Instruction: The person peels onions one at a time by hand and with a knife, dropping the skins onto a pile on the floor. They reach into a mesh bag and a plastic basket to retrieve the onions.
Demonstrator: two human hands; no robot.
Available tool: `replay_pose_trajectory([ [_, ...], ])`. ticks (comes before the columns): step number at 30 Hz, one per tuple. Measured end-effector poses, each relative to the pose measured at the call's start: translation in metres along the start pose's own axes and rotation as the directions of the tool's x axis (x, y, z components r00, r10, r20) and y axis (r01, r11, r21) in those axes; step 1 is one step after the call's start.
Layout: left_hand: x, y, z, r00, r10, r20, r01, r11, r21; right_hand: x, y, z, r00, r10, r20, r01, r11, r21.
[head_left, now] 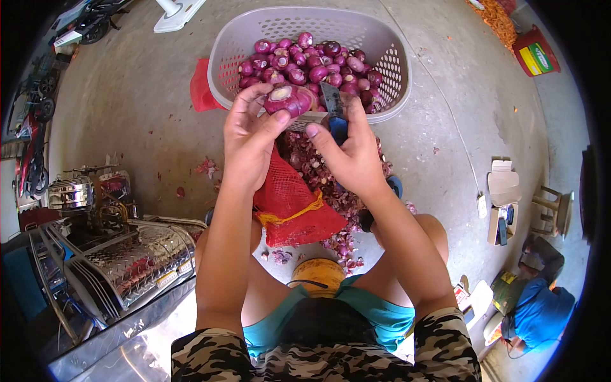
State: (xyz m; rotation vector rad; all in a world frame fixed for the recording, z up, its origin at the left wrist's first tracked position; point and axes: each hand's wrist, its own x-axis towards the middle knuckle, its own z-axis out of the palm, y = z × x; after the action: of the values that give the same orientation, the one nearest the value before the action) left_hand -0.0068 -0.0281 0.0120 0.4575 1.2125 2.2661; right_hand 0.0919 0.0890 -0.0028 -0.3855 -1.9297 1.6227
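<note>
My left hand [251,127] grips a red onion [289,100] between thumb and fingers, its pale cut end facing up. In my right hand [350,143] is a knife with a dark, broad blade [331,100] and a blue handle [338,129]; the blade points away from me, a little right of the onion. Both hands are held over the near rim of a grey perforated basket [223,60] heaped with red onions [312,60]. Below my hands lie a red mesh sack [286,197] with a yellow drawstring and a pile of onion skins [318,159].
A yellow container [316,274] stands between my legs. Chromed metal vehicle parts [140,254] stand at left. To the right are an open cardboard box [504,184], a wooden stool [554,213], a red bucket [536,52] and a person in blue [541,312]. A cable [455,121] crosses the floor.
</note>
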Motion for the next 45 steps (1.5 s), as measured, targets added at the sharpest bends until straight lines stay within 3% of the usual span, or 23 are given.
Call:
replay_pose_trajectory([
  [4, -0.002, -0.003, -0.001, 1.0, 0.005, 0.028, -0.009, 0.994, 0.112, 0.007, 0.004, 0.002, 0.988, -0.149, -0.04, 0.148, 0.988, -0.04],
  [7, -0.002, -0.003, -0.002, 0.999, 0.011, 0.051, -0.019, 0.987, 0.157, 0.004, 0.007, -0.001, 0.999, -0.036, 0.026, 0.035, 0.999, 0.03],
  [10, -0.002, -0.002, -0.002, 0.998, 0.04, 0.054, -0.049, 0.981, 0.186, 0.002, 0.006, -0.001, 0.999, -0.015, -0.03, 0.016, 1.0, 0.01],
  [13, -0.002, -0.004, -0.002, 0.997, 0.059, 0.05, -0.069, 0.973, 0.219, 0.002, 0.005, 0.0, 0.99, -0.142, 0.019, 0.143, 0.989, -0.032],
  [16, -0.001, -0.002, -0.003, 0.998, 0.019, 0.057, -0.033, 0.964, 0.265, -0.001, -0.008, -0.002, 0.992, 0.118, 0.034, -0.12, 0.99, 0.069],
  [19, 0.0, 0.002, -0.005, 0.998, -0.052, 0.034, 0.04, 0.962, 0.269, 0.003, -0.013, -0.006, 0.979, 0.2, -0.022, -0.181, 0.921, 0.345],
  [20, 0.0, 0.005, -0.003, 0.995, -0.102, -0.003, 0.1, 0.971, 0.219, 0.006, -0.008, -0.01, 0.979, 0.203, -0.029, -0.182, 0.924, 0.337],
  [23, 0.001, 0.013, -0.005, 0.975, -0.223, -0.017, 0.224, 0.974, 0.028, 0.01, -0.014, -0.021, 0.987, 0.153, 0.058, -0.161, 0.971, 0.176],
  [24, 0.002, 0.014, -0.005, 0.966, -0.257, -0.002, 0.257, 0.966, -0.041, 0.012, -0.012, -0.026, 0.972, 0.123, 0.2, -0.107, 0.99, -0.088],
  [27, 0.003, 0.01, -0.008, 0.971, -0.238, -0.005, 0.238, 0.971, -0.039, 0.009, -0.006, -0.028, 0.942, 0.091, 0.323, 0.089, 0.86, -0.502],
  [30, 0.0, 0.009, -0.002, 0.982, -0.184, -0.032, 0.187, 0.969, 0.159, 0.01, -0.007, -0.024, 0.973, 0.146, 0.181, -0.043, 0.879, -0.474],
  [34, -0.002, 0.003, 0.003, 0.971, -0.232, -0.066, 0.24, 0.955, 0.175, 0.01, 0.002, -0.017, 0.993, 0.102, 0.056, -0.083, 0.957, -0.276],
  [37, -0.005, -0.01, 0.005, 0.975, -0.216, -0.057, 0.224, 0.944, 0.243, 0.009, 0.013, -0.006, 0.998, -0.048, 0.028, 0.051, 0.995, -0.09],
  [39, -0.007, -0.015, 0.004, 0.974, -0.228, -0.006, 0.215, 0.908, 0.359, 0.01, 0.013, -0.008, 0.994, -0.07, 0.088, 0.079, 0.992, -0.095],
  [40, -0.009, -0.017, 0.006, 0.969, -0.247, -0.022, 0.241, 0.918, 0.315, 0.011, 0.012, -0.009, 0.99, -0.082, 0.118, 0.093, 0.991, -0.097],
  [45, -0.009, -0.012, 0.01, 0.976, -0.219, 0.017, 0.199, 0.916, 0.348, 0.009, 0.006, -0.01, 0.992, 0.032, 0.122, -0.021, 0.995, -0.097],
])
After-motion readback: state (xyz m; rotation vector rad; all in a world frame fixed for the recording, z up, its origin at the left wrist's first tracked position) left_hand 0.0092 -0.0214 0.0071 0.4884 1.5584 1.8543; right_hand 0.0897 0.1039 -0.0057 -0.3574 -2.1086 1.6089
